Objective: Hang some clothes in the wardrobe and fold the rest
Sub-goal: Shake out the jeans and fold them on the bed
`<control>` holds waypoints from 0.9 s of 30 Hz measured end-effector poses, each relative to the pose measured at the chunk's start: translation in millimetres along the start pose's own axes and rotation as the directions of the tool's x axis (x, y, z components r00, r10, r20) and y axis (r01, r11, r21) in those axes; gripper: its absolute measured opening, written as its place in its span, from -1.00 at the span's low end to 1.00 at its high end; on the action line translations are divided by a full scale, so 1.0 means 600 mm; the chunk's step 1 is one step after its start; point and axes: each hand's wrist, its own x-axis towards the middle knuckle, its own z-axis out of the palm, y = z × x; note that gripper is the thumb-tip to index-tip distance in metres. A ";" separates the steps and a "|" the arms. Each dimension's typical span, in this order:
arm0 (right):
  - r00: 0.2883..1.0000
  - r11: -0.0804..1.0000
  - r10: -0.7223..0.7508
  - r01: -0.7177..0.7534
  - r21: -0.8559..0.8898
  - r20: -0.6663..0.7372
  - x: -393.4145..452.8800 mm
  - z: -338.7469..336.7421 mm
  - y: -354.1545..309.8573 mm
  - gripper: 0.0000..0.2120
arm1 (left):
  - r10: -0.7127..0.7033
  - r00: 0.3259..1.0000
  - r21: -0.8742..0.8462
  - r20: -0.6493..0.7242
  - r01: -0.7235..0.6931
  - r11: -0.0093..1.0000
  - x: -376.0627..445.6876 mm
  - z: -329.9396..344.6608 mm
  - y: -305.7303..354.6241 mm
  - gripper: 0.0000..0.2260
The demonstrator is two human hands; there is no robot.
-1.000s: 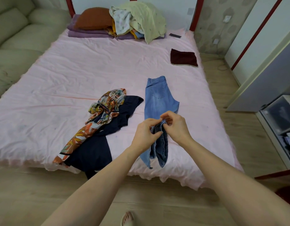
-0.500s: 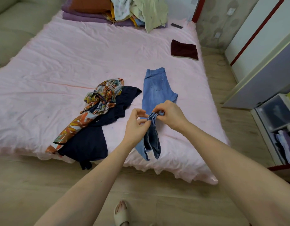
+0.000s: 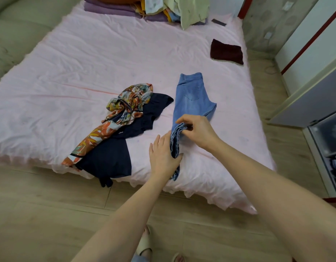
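- Jeans (image 3: pixel 191 95) are laid on the bed (image 3: pixel 87 59) near its front edge, only partly folded; the bunched leg hems are pinched by the right hand (image 3: pixel 198 130), steadied by the flat, straight-fingered left hand (image 3: pixel 163 156).
- A floral garment (image 3: pixel 125 108) and navy garment (image 3: pixel 110 157) lie unfolded just beside.
- A clothes pile (image 3: pixel 182 8) is left at the headboard; one dark red item (image 3: pixel 226 52) appears folded.

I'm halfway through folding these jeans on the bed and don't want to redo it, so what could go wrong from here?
1. The right hand pinches only the bunched leg ends of the jeans, while the left hand lies flat against them; the bunch may slip apart.
2. Those leg ends sit near the edge of the bed, so they could slide to the floor.
3. The dark blue garment lies close by and already overhangs that edge.
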 end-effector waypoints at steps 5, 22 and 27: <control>0.998 0.997 0.010 -0.015 -0.076 -0.064 -0.033 -0.037 0.008 -0.91 | 0.015 1.000 0.184 -0.010 -0.013 0.983 -0.001 -0.032 0.001 -0.86; 0.915 0.691 0.332 -0.069 -0.719 0.231 -0.255 0.040 0.187 -0.83 | 0.198 0.818 0.458 0.540 -0.483 0.746 -0.095 0.029 0.045 -0.90; 0.911 0.773 0.127 0.157 -0.614 0.393 -0.251 0.125 0.253 -0.74 | 0.312 0.823 0.466 0.475 -0.536 0.704 -0.113 0.093 -0.027 -0.66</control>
